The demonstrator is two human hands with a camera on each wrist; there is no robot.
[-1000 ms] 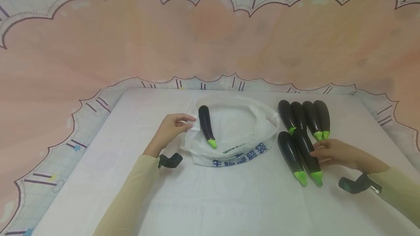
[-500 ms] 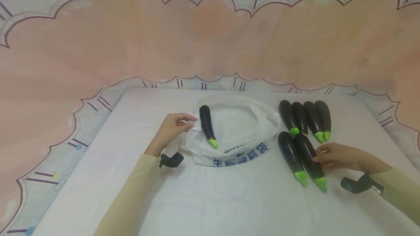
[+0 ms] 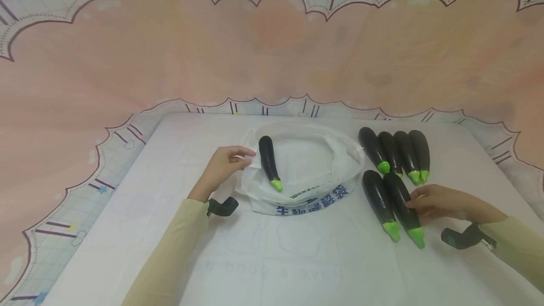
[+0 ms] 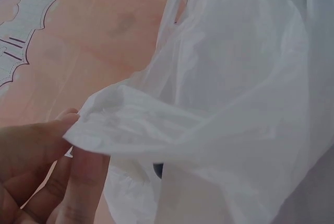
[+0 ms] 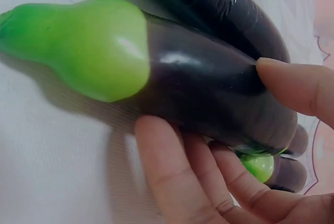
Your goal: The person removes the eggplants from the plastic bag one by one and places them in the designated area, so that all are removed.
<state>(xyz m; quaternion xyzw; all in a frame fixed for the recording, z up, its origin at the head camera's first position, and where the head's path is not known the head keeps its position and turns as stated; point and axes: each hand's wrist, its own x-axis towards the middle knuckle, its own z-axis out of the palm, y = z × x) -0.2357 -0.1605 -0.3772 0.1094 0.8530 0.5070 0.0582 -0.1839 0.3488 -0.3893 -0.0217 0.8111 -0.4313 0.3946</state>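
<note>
With thumb and fingers, my left hand pinches the rim of a white plastic bag; in the left wrist view the thin film is drawn out between the fingertips. One dark eggplant with a green stem end lies in the bag's mouth. At the right, my right hand grips another eggplant by its side. The right wrist view has the thumb on top of this eggplant and the fingers along its lower side. A neighbouring eggplant lies close on its left.
Several more eggplants lie side by side behind the held one, right of the bag. A white cloth covers the table, and a patterned peach curtain hangs behind it. Black camera mounts sit on both wrists.
The right hand and its eggplant have shifted slightly toward me and to the right, away from the back row. The leftmost back eggplant has turned a little. The left hand stays at the bag.
</note>
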